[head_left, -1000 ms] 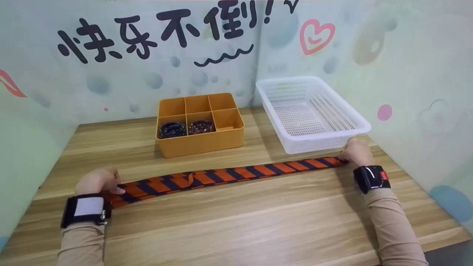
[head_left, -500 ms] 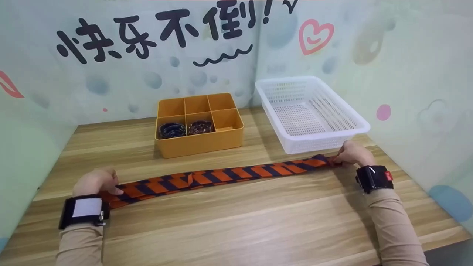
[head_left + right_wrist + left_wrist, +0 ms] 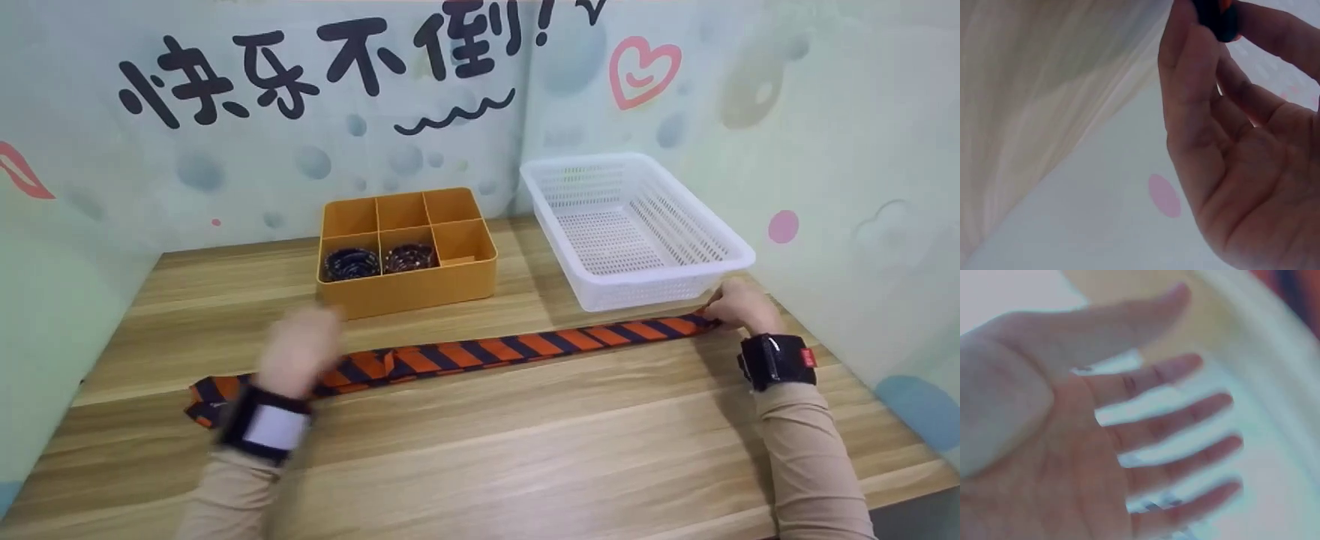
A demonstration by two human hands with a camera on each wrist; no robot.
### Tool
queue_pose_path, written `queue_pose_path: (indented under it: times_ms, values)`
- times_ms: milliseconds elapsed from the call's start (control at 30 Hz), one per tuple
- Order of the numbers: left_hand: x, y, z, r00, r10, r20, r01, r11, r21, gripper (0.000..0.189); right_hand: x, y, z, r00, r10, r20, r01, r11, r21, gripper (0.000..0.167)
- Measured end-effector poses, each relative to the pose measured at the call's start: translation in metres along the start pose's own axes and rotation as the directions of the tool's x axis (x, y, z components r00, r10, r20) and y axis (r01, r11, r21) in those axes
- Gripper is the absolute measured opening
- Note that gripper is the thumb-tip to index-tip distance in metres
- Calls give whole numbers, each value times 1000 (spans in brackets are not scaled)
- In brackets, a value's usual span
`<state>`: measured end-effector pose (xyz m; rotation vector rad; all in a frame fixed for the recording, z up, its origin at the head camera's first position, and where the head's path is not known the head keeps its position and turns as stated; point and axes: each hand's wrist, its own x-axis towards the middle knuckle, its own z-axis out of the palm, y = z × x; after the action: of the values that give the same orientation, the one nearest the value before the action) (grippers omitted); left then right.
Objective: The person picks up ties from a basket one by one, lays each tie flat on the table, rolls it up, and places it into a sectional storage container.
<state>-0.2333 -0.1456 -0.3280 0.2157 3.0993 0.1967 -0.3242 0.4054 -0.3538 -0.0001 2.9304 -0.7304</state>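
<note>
An orange and navy striped necktie [image 3: 480,351] lies stretched lengthwise across the table, its wide end at the left and a small loop near its middle. My right hand [image 3: 742,306] pinches the narrow end by the white basket; in the right wrist view, the thumb and fingers [image 3: 1199,62] close on a dark bit of the necktie [image 3: 1217,17]. Blurred by motion, my left hand [image 3: 300,349] is over the wide part of the necktie and covers some of it. The left wrist view shows that palm with its fingers [image 3: 1185,413] straight and spread, holding nothing.
An orange divided box [image 3: 405,292] stands behind the necktie, with a rolled dark blue item [image 3: 352,264] and a rolled maroon item [image 3: 410,257] in its front compartments. To its right is a white perforated basket [image 3: 664,279]. Printed walls enclose the wooden table [image 3: 525,450].
My left hand has let go of the necktie's wide end and moved right along it. My right hand, still pinching the narrow end, has shifted slightly right, and that end now lies straighter.
</note>
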Motion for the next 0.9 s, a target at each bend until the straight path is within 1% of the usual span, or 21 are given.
queue_pose_path:
  times_ms: [33, 67, 100, 133, 167, 200, 233, 267, 300, 367, 400, 433, 467, 533, 633, 700, 733, 800, 867, 900]
  values:
    - [3, 27, 4, 995, 96, -24, -97, 995, -5, 9, -2, -3, 1, 999, 10, -41, -11, 999, -30, 23]
    - [7, 54, 8, 982, 190, -14, -190, 982, -11, 10, -3, -5, 3, 996, 21, -84, -26, 998, -61, 21]
    - [12, 82, 13, 961, 276, 17, -276, 961, -37, 11, -4, -8, 5, 991, 31, -128, -43, 995, -94, 19]
    - [17, 109, 18, 933, 355, 57, -352, 934, -56, 12, -6, -11, 8, 985, 34, -168, -55, 991, -123, 21]
    - [23, 134, 24, 899, 427, 96, -422, 904, -67, 14, -7, -13, 10, 979, 37, -200, -68, 986, -150, 24]
    - [29, 158, 31, 869, 475, 139, -469, 880, -77, 18, -7, -15, 13, 975, 34, -221, -74, 982, -173, 27]
    - [36, 181, 38, 836, 521, 171, -520, 853, -58, 22, -8, -17, 16, 972, 29, -234, -74, 980, -184, 32]
    - [43, 202, 44, 807, 554, 204, -560, 828, -32, 27, -8, -18, 18, 971, 25, -240, -73, 978, -193, 36]
    - [51, 222, 51, 782, 582, 223, -596, 803, -6, 31, -8, -19, 21, 970, 17, -243, -68, 977, -201, 39]
    - [64, 257, 63, 748, 609, 261, -643, 763, 62, 40, -7, -20, 24, 969, 4, -248, -59, 975, -215, 42]
    - [70, 272, 68, 741, 611, 278, -653, 752, 88, 45, -7, -20, 25, 969, -4, -249, -53, 973, -223, 40]
    - [74, 285, 72, 738, 607, 294, -657, 746, 110, 49, -7, -20, 26, 968, -10, -251, -50, 972, -230, 38]
    - [78, 295, 74, 742, 593, 312, -651, 749, 123, 51, -7, -20, 26, 967, -19, -254, -45, 969, -243, 35]
    - [81, 310, 78, 759, 559, 335, -628, 763, 151, 55, -6, -21, 28, 966, -33, -256, -35, 965, -259, 30]
    - [81, 318, 80, 787, 512, 344, -593, 782, 191, 56, -4, -23, 29, 970, -41, -240, -26, 963, -269, 27]
    - [80, 320, 81, 796, 500, 342, -583, 785, 208, 55, -3, -23, 27, 975, -50, -216, -6, 968, -250, 25]
    - [80, 321, 82, 798, 498, 339, -580, 786, 212, 55, -2, -23, 25, 980, -57, -191, 11, 972, -234, 25]
    - [80, 321, 82, 799, 502, 331, -581, 786, 211, 55, -2, -23, 20, 991, -72, -116, 49, 981, -186, 25]
    - [81, 321, 83, 798, 506, 326, -582, 789, 200, 55, -3, -23, 16, 995, -93, -33, 88, 988, -124, 26]
    - [81, 321, 84, 800, 509, 319, -581, 789, 197, 54, -3, -22, 14, 995, -95, 9, 95, 990, -101, 26]
